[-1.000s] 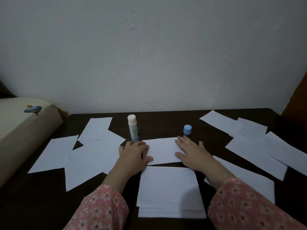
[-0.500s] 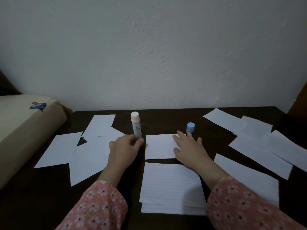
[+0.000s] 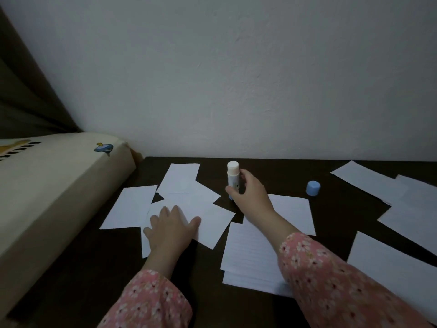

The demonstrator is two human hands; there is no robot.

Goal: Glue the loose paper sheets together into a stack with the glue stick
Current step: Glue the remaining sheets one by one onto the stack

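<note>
The glue stick [image 3: 233,178] stands upright and uncapped on the dark counter [image 3: 272,171], near its far edge. The right hand [image 3: 249,194] reaches across to it, thumb and fingers curled around the lower part of the tube, which stays on the counter. Right of the glue stick, apart from the hand, sits its blue cap [image 3: 313,188]. Just right of and nearer than the glue stick lies a lined sheet [image 3: 293,214], partly under the right forearm, and nearer still a stack of lined sheets [image 3: 250,256]. Left of the glue stick is a scatter of overlapping loose sheets [image 3: 182,181]; the left hand [image 3: 171,229] rests flat on the nearest of them, fingers spread. More sheets [image 3: 369,181] lie far right of the glue stick. A cream cushion [image 3: 52,185] borders the counter on the far left.
</note>
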